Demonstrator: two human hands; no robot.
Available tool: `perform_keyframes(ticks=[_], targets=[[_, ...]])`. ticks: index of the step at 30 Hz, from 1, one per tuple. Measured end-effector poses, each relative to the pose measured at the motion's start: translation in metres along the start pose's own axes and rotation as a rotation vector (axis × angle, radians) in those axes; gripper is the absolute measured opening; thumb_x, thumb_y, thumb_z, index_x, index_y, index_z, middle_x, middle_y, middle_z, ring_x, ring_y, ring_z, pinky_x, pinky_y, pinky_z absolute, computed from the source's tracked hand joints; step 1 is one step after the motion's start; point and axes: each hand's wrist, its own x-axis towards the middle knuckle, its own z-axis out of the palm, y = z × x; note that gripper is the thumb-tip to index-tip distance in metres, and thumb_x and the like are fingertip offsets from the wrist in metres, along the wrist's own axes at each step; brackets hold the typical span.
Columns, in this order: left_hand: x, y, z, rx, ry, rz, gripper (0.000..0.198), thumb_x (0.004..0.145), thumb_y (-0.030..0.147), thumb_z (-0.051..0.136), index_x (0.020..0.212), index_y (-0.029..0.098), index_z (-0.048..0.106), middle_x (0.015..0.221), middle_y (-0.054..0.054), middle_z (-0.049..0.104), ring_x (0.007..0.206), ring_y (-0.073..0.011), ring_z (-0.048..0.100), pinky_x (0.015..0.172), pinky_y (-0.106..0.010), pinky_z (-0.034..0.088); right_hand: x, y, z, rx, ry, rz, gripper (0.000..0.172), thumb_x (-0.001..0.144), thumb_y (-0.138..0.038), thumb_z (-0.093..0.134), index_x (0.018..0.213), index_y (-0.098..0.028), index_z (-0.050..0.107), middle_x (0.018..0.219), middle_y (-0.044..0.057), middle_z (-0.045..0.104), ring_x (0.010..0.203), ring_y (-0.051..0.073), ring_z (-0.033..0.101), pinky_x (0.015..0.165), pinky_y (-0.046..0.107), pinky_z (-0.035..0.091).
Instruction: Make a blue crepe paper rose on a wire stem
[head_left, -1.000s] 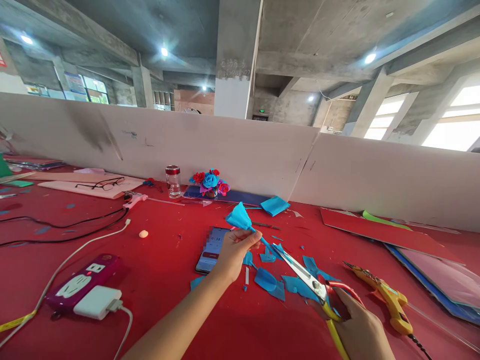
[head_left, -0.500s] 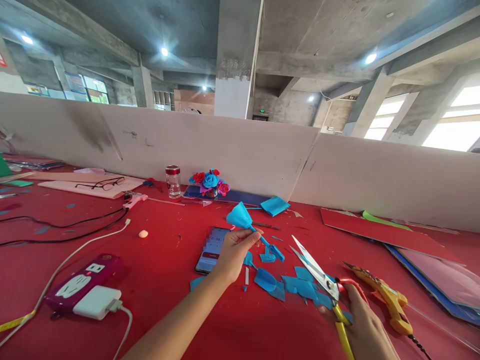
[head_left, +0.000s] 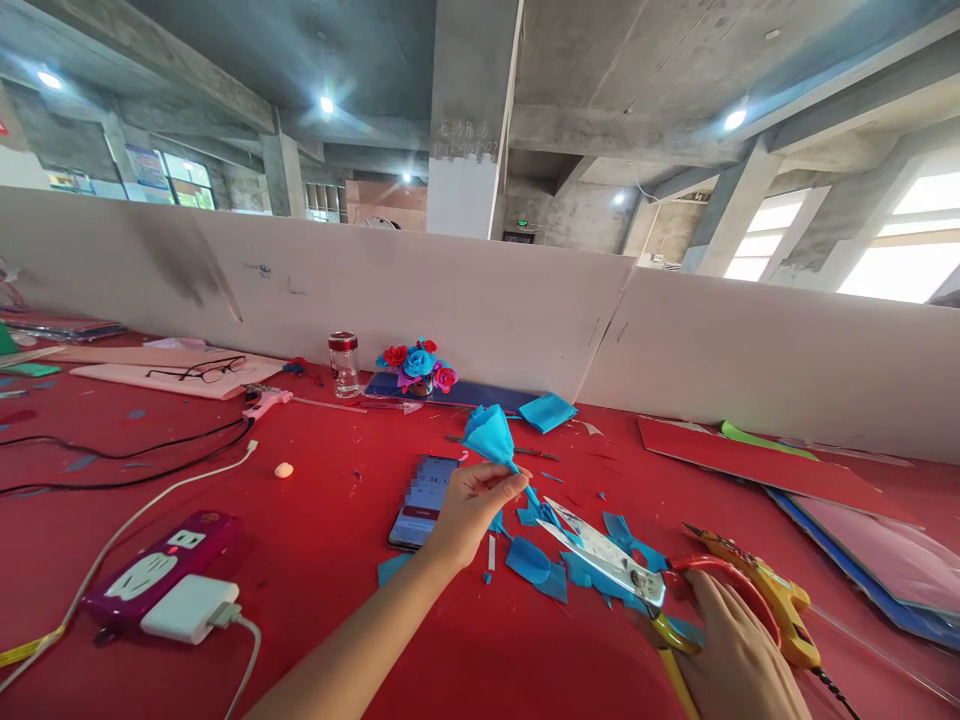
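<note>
My left hand (head_left: pixel 476 510) pinches the thin stem of a blue paper flower (head_left: pixel 489 434), whose cone-shaped bloom tilts up above the fingers. In my right hand (head_left: pixel 739 640) are scissors (head_left: pixel 607 560) with one red and one yellow handle. Their blades stand apart and point left at the lower end of the flower's stem; whether they touch it I cannot tell. Blue paper scraps (head_left: pixel 537 566) lie on the red table under and around the blades. Beside my left hand is a phone (head_left: pixel 424 500) with a lit screen.
A yellow glue gun (head_left: pixel 757 580) lies just right of the scissors. At the back stand a jar (head_left: pixel 345 365) and a bunch of paper flowers (head_left: pixel 420 366), near folded blue paper (head_left: pixel 548 411). A purple power strip (head_left: pixel 161 565) sits left. Coloured sheets (head_left: pixel 862 550) are stacked right.
The scissors have moved left and turned flatter, bringing the blade tips to the lower stem. The flower has shifted slightly right and turned in my left hand.
</note>
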Motion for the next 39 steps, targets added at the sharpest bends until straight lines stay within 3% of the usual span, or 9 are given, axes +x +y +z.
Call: perform_keyframes(ticks=[4, 9, 26, 33, 39], targets=[[0.0, 0.0, 0.0, 0.018, 0.013, -0.007, 0.021, 0.06, 0.036, 0.07, 0.064, 0.015, 0.069, 0.061, -0.002, 0.063, 0.063, -0.0133, 0.054, 0.061, -0.024, 0.043, 0.001, -0.001, 0.002, 0.068, -0.032, 0.098, 0.019, 0.068, -0.04, 0.05, 0.075, -0.022, 0.045, 0.073, 0.007, 0.063, 0.068, 0.024, 0.06, 0.056, 0.031, 0.046], [-0.001, 0.001, 0.001, 0.019, 0.021, -0.015, 0.021, 0.06, 0.036, 0.07, 0.065, 0.015, 0.069, 0.061, -0.002, 0.063, 0.063, -0.013, 0.054, 0.06, -0.023, 0.043, 0.0, -0.001, 0.006, 0.146, -0.096, 0.218, 0.016, 0.064, -0.035, 0.052, 0.073, -0.023, 0.046, 0.071, 0.006, 0.063, 0.063, 0.022, 0.06, 0.05, 0.029, 0.047], [-0.001, 0.001, 0.0, 0.018, 0.029, 0.023, 0.023, 0.062, 0.036, 0.068, 0.064, 0.014, 0.067, 0.059, -0.001, 0.059, 0.06, -0.0118, 0.051, 0.06, -0.023, 0.042, -0.003, -0.002, 0.011, 0.135, -0.137, 0.168, 0.01, 0.063, -0.03, 0.052, 0.067, -0.023, 0.045, 0.06, 0.0, 0.058, 0.052, 0.016, 0.053, 0.046, 0.025, 0.045], [0.0, 0.003, 0.0, 0.037, 0.042, 0.041, 0.022, 0.063, 0.036, 0.068, 0.063, 0.015, 0.066, 0.057, 0.0, 0.058, 0.058, -0.0113, 0.051, 0.058, -0.022, 0.041, -0.003, -0.015, 0.01, 0.126, -0.025, 0.225, 0.012, 0.068, -0.034, 0.047, 0.064, -0.023, 0.05, 0.059, 0.001, 0.059, 0.045, 0.015, 0.05, 0.043, 0.023, 0.042], [-0.002, 0.006, 0.0, 0.059, 0.02, 0.048, 0.022, 0.066, 0.036, 0.065, 0.062, 0.015, 0.065, 0.055, 0.002, 0.054, 0.058, -0.0099, 0.047, 0.059, -0.021, 0.039, -0.004, -0.006, 0.013, 0.165, -0.189, 0.274, 0.012, 0.063, -0.035, 0.054, 0.065, -0.024, 0.057, 0.062, -0.001, 0.064, 0.051, 0.015, 0.058, 0.046, 0.021, 0.045]])
